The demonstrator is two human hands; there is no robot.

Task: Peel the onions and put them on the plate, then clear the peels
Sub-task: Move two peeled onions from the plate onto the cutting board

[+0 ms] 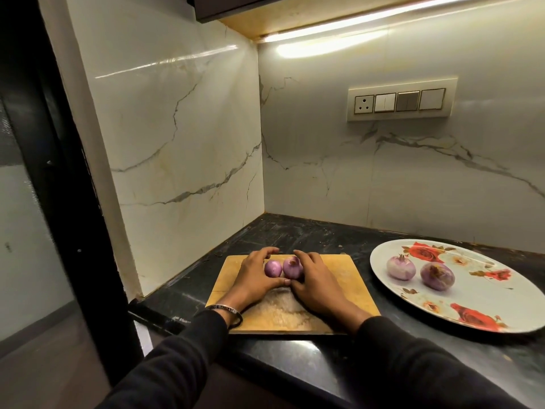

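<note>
Two purple onions lie side by side on a wooden cutting board. My left hand cups the left onion, fingers curled over its far side and thumb at its front. My right hand curls round the right onion from the right. The two thumbs meet in front of the onions. At the right, a large floral plate carries two more onions, a paler one and a purple one.
The board sits on a dark stone counter in a corner between marble walls. A switch panel hangs on the back wall. The counter's front edge runs just below the board. A dark frame stands at the left.
</note>
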